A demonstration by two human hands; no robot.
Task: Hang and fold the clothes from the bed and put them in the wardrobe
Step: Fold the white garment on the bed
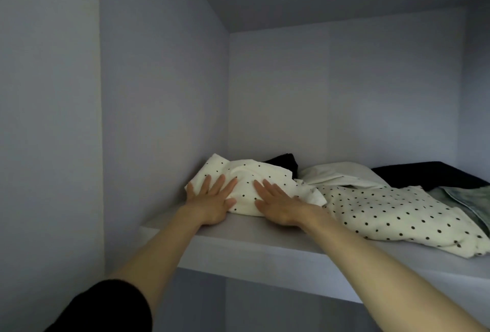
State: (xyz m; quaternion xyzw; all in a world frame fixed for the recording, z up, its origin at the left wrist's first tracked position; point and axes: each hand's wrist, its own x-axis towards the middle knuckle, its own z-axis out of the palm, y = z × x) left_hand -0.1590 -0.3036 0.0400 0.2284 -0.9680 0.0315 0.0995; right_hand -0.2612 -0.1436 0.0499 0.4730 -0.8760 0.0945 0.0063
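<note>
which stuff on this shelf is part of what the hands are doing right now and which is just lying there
In hand: folded dotted garment, left hand, right hand, wardrobe shelf.

Lying about: second dotted garment, black cloth, white cloth, dark pile, greenish fabric.

A matt, smooth, pale finish is shown on the wardrobe shelf [265,236] and walls, while the white black-dotted garment [254,183] and its neighbour [397,215] are seen as soft, creased cloth, the dark folded pieces [429,173] as thicker fabric.

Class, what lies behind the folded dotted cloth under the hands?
Behind the folded dotted cloth a black garment pokes out; its lower part is covered. Both hands press flat on the cloth.
</note>
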